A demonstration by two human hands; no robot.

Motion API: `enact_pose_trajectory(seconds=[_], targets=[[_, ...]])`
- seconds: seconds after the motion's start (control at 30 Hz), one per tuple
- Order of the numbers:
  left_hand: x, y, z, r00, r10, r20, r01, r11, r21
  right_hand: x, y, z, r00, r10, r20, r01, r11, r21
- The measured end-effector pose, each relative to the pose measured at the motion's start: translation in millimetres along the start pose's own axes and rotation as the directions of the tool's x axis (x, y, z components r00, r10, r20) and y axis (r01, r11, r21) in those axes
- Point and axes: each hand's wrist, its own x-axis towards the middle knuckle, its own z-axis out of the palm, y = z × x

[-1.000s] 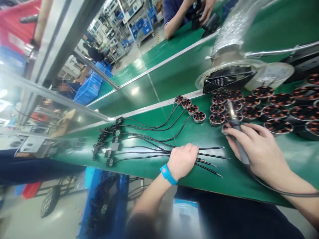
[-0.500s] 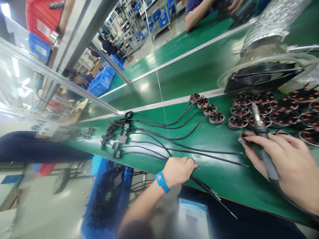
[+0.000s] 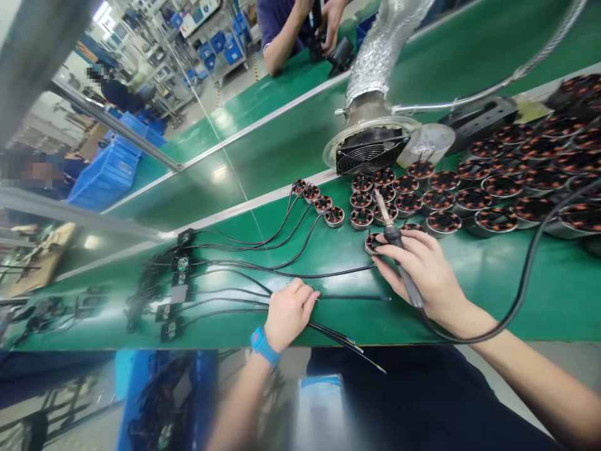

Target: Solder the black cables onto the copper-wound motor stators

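My right hand is closed round a soldering iron, its metal tip angled up and away over the stators. The thumb and fingertips of that hand also touch a small stator with copper windings. My left hand, wearing a blue wrist strap, is closed over a bundle of black cables. Their stripped ends stick out beyond it at the table's near edge. Whether anything else sits in its fingertips is hidden. One loose cable ends close to my right fingers.
Many stators crowd the right side. Several wired ones stand left of these, cables leading to small black housings. A fume hood on a foil duct hangs behind. Across the bench, a person's hands hold dark equipment. A blue bin stands below left.
The view has swung to the right, so everything appears further left and more stators show. Both hands keep roughly the same place among the parts, and the iron stays in my right hand.
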Motion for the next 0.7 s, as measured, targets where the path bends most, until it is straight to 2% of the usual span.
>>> enact_pose_trajectory(seconds=[0.13, 0.2, 0.27, 0.33, 0.43, 0.5, 0.63, 0.7], targets=[[-2.2, 15.4, 4.2, 0.975, 0.123, 0.187, -0.115, 0.992, -0.055, -4.9, 4.7, -3.9, 0.998, 0.005, -0.055, -0.006, 1.000, -0.017], [-1.7, 18.4, 4.3, 0.953, 0.142, 0.269, -0.133, 0.990, -0.052, -7.4, 8.8, -2.2, 0.998, -0.010, -0.066, 0.008, 1.000, -0.028], [1.3, 19.6, 3.3, 0.942, 0.141, 0.304, -0.136, 0.990, -0.038, -8.7, 12.1, 0.8, 0.997, -0.029, -0.069, 0.027, 0.999, -0.031], [7.8, 21.0, 2.2, 0.955, 0.121, 0.270, -0.121, 0.993, -0.015, -8.8, 14.0, 3.7, 0.997, -0.045, -0.066, 0.044, 0.999, -0.023], [24.2, 25.7, 3.2, 0.986, 0.083, 0.143, -0.088, 0.996, 0.031, -8.9, 15.8, 7.5, 0.996, -0.064, -0.058, 0.064, 0.998, -0.004], [37.7, 29.0, 5.8, 0.991, 0.090, 0.096, -0.095, 0.994, 0.056, -9.5, 17.2, 10.3, 0.996, -0.063, -0.060, 0.064, 0.998, 0.006], [57.4, 34.8, 9.5, 0.981, 0.156, 0.117, -0.165, 0.983, 0.076, -8.9, 15.6, 13.2, 0.996, -0.058, -0.063, 0.056, 0.998, -0.022], [62.2, 38.6, 8.3, 0.978, 0.168, 0.121, -0.173, 0.984, 0.033, -6.7, 10.6, 10.1, 0.996, -0.058, -0.072, 0.056, 0.998, -0.033]])
